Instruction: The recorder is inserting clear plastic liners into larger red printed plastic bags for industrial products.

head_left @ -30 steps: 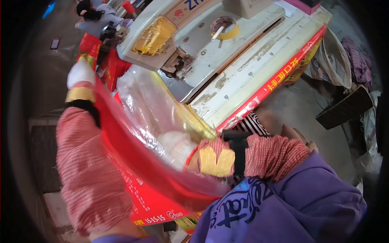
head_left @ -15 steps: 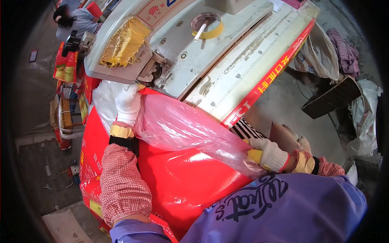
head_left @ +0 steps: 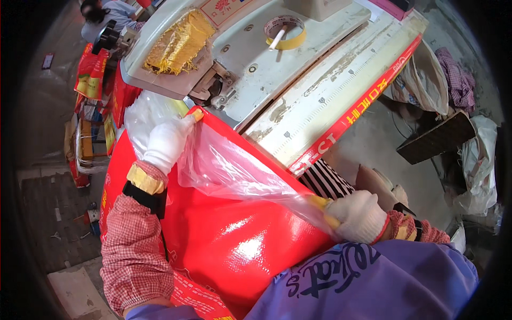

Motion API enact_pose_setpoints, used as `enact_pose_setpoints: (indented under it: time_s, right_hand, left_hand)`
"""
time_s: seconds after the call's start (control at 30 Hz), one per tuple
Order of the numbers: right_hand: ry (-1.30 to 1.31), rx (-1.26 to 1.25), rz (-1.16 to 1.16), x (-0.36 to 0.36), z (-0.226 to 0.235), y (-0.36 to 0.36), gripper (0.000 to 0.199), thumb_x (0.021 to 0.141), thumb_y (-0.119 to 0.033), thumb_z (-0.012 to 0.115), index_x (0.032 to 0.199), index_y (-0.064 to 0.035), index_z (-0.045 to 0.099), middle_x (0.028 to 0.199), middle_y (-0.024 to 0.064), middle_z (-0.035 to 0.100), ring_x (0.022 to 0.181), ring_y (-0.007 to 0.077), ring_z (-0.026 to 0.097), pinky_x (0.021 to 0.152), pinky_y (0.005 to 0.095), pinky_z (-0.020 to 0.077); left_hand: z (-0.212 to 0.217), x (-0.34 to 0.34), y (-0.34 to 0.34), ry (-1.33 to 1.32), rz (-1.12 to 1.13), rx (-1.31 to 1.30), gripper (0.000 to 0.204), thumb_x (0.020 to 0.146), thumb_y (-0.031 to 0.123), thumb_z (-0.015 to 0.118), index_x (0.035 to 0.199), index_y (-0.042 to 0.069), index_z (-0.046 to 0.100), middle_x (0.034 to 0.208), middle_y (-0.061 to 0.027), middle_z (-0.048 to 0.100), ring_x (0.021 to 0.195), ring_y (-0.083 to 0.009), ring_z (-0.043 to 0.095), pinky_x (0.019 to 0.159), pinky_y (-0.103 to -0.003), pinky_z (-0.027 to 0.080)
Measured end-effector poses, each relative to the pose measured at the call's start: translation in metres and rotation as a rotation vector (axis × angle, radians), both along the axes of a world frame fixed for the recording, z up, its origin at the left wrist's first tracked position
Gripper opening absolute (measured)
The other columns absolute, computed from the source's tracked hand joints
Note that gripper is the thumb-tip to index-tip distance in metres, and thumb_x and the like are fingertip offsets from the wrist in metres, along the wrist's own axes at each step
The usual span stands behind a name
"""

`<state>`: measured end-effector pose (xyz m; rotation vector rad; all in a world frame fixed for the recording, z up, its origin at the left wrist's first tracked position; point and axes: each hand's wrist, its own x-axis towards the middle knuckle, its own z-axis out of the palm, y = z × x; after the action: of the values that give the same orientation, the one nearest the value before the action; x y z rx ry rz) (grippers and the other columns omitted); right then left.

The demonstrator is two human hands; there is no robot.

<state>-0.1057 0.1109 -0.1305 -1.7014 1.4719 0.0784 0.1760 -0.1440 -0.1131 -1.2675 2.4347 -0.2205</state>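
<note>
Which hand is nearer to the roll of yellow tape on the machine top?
Left. The left hand grips the red bag's upper edge just below the machine; the right hand holds the lower end, farther from the tape roll.

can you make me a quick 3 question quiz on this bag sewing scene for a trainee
1. True or false: both hands wear white gloves.
2. Which hand is nearer the sewing machine head? A) left hand B) right hand
3. Fill in: the hands stretch the clear plastic liner along the top edge of the ___ sack.

Key
1. True: the left hand and the right hand are both gloved in white.
2. A: the left hand grips the liner just below the machine head.
3. Red: the liner lies over the red sack.
</note>
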Motion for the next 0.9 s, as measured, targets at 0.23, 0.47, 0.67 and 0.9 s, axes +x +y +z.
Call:
enact_pose_setpoints:
  time_s: [0.23,0.47,0.67,0.9]
  right_hand:
    - [0.008,-0.278,-0.140,0.027,-0.035,-0.027,0.018,0.081,-0.024,0.053,0.089,-0.0095,0.061,0.067,0.0119,0.062,0.062,0.0304,0.062,0.050,0.0418,0.0475]
    - [-0.072,-0.962,-0.134,0.106,-0.050,-0.162,0.012,0.078,-0.017,0.054,0.076,-0.0094,0.064,0.062,0.0089,0.059,0.056,0.0270,0.059,0.048,0.0394,0.0465]
    - [-0.277,-0.812,0.084,0.129,-0.068,-0.228,0.019,0.071,-0.018,0.056,0.079,-0.0073,0.068,0.073,0.0128,0.064,0.066,0.0275,0.063,0.057,0.0401,0.0501]
    - [-0.445,0.159,0.157,0.068,-0.016,-0.259,0.032,0.070,-0.017,0.057,0.099,-0.0089,0.067,0.086,0.0126,0.065,0.074,0.0229,0.061,0.066,0.0399,0.0488]
  left_hand:
    - [-0.007,-0.037,-0.044,0.153,-0.097,-0.315,0.020,0.082,0.012,0.048,0.093,0.009,0.064,0.078,-0.0167,0.063,0.076,-0.0350,0.062,0.066,-0.043,0.050]
    - [0.047,0.037,-0.165,0.381,0.091,-0.294,0.028,0.081,0.028,0.053,0.102,0.009,0.060,0.101,-0.0196,0.061,0.095,-0.0372,0.057,0.078,-0.040,0.047]
    - [0.097,0.046,-0.100,0.148,-0.152,-0.271,0.015,0.074,0.017,0.058,0.085,0.007,0.063,0.080,-0.0163,0.063,0.076,-0.0365,0.060,0.068,-0.042,0.048]
    - [0.136,-0.136,0.114,0.025,-0.464,-0.038,0.032,0.067,0.022,0.068,0.093,0.006,0.060,0.084,-0.0154,0.061,0.083,-0.0341,0.058,0.074,-0.042,0.046]
